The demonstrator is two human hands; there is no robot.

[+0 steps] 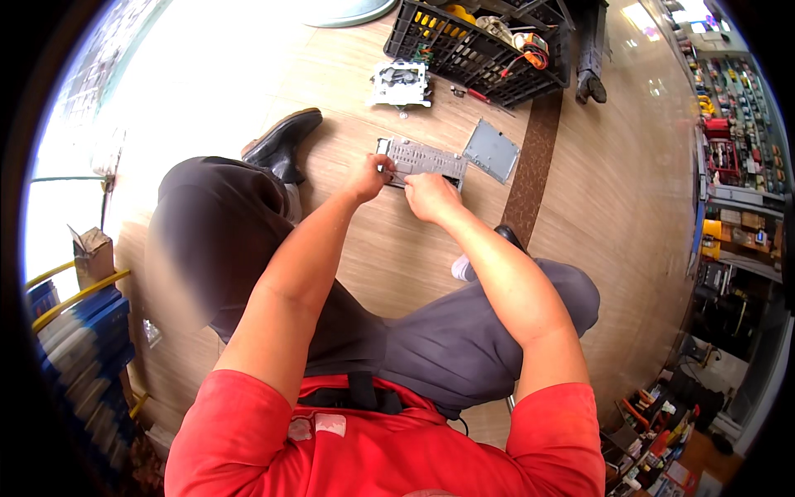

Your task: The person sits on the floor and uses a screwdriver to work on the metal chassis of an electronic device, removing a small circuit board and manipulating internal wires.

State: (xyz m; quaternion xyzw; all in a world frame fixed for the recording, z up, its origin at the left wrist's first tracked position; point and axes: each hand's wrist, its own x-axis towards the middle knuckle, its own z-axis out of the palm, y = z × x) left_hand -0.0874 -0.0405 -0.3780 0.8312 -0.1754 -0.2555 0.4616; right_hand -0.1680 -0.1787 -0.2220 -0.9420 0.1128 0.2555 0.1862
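A grey slotted metal casing point(424, 160), seemingly from an electronic device, lies on the floor in front of me. My left hand point(370, 177) grips its near left corner with curled fingers. At the near edge of the same casing, my right hand point(432, 197) is closed, its fingertips pressed together close to the left hand's. What those right fingertips hold is too small to make out. Beside the casing on the right lies a flat grey metal cover plate point(492, 151). Farther off sits a white and silver disc-drive mechanism point(401, 84), apart from both hands.
A black plastic crate point(451, 55) with tools and wires stands at the far side. A red-handled screwdriver point(478, 95) lies before it. My shoe point(283, 145) rests left of the casing. Blue and white stacked goods point(87, 331) stand at left, loaded shelves point(733, 166) at right.
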